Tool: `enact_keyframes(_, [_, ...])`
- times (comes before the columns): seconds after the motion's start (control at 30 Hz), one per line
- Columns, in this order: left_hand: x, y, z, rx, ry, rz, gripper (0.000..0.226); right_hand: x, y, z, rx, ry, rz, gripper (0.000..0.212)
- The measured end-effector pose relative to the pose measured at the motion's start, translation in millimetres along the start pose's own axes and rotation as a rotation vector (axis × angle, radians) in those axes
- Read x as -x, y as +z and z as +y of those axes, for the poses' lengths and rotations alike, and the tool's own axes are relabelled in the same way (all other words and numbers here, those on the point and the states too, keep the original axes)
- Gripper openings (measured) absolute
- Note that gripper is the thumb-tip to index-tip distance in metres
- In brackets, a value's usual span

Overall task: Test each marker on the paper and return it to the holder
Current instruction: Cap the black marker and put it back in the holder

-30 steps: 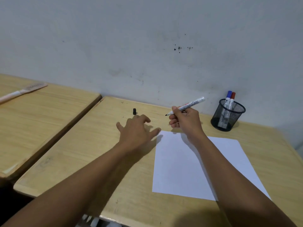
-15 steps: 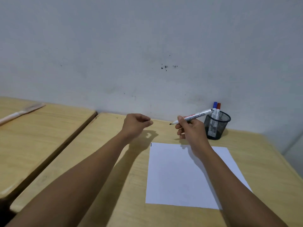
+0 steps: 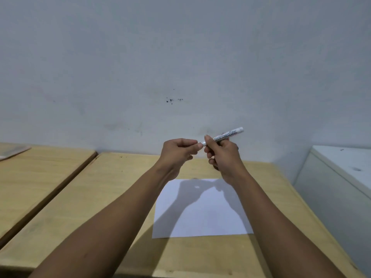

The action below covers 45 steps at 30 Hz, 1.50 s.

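Head view: both our hands have come together above the desk [image 3: 100, 197].
Left hand [image 3: 177, 152]: a second ago it reached for a small black cap near the back edge; now it's pinched shut against the marker's tip end. Cap itself hidden, so we're likely recapping.
Marker [image 3: 224, 135]: white barrel, tilted up to the right, raised over the paper.
Right hand [image 3: 222, 155]: wrapped around the barrel.
Paper [image 3: 200, 213]: no mark visible.
Holder: out of sight now, was behind the right hand.
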<state>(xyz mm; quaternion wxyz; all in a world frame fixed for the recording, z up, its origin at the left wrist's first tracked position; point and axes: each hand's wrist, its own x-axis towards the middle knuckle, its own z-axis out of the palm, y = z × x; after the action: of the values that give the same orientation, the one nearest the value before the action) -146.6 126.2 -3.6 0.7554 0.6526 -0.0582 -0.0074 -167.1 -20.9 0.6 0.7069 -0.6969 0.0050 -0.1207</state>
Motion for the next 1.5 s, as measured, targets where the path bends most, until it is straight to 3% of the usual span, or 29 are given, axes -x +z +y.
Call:
enact_keyframes(0.13, [1, 29, 10, -0.135, 0.243, -0.002, 0.016, 0, -22, -9, -0.229, 0.126, -0.002, 0.028])
enact_keyframes(0.23, [-8, 40, 21, -0.274, 0.340, -0.012, 0.017, -6, -42, -15, -0.228, 0.195, -0.006, 0.035])
enact_keyframes(0.3, [-20, 47, 31, -0.380, 0.408, 0.048, 0.014, -12, -56, -21, -0.090, 0.077, 0.143, 0.042])
enact_keyframes(0.37, [-32, 57, 42, -0.504, 0.499, 0.077, 0.016, -23, -69, -23, 0.243, -0.183, 0.302, 0.027])
enact_keyframes(0.4, [-38, 63, 47, -0.553, 0.536, 0.061, 0.016, -28, -74, -26, 0.383, -0.293, 0.291, 0.016])
enact_keyframes(0.5, [-51, 82, 57, -0.615, 0.593, -0.036, 0.016, -48, -83, -26, 0.619, -0.396, 0.126, 0.024])
enact_keyframes(0.63, [-73, 106, 57, -0.628, 0.669, -0.050, 0.027, -80, -92, -21, 0.604, -0.418, 0.179, 0.009])
enact_keyframes(0.73, [-101, 112, 39, -0.801, 0.663, 0.019, 0.026, -100, -100, -8, 0.587, -0.358, 0.210, 0.021])
enact_keyframes(0.87, [-139, 116, 1, -1.235, 0.493, -0.102, 0.028, -119, -108, 18, 0.545, -0.366, 0.180, 0.052])
enact_keyframes(0.97, [-158, 120, -21, -1.331, 0.414, -0.161, 0.036, -135, -111, 32, 0.549, -0.390, 0.184, 0.065])
enact_keyframes(1.27, [-185, 123, -51, -1.332, 0.461, -0.174, 0.024, -165, -113, 67, 0.709, -0.253, 0.090, 0.048])
enact_keyframes(1.4, [-189, 125, -57, -1.253, 0.461, -0.109, 0.023, -163, -112, 79, 0.845, -0.217, 0.073, 0.030])
enact_keyframes(1.5, [-189, 124, -58, -1.168, 0.483, -0.063, 0.018, -161, -111, 79, 0.901, -0.188, 0.097, 0.037])
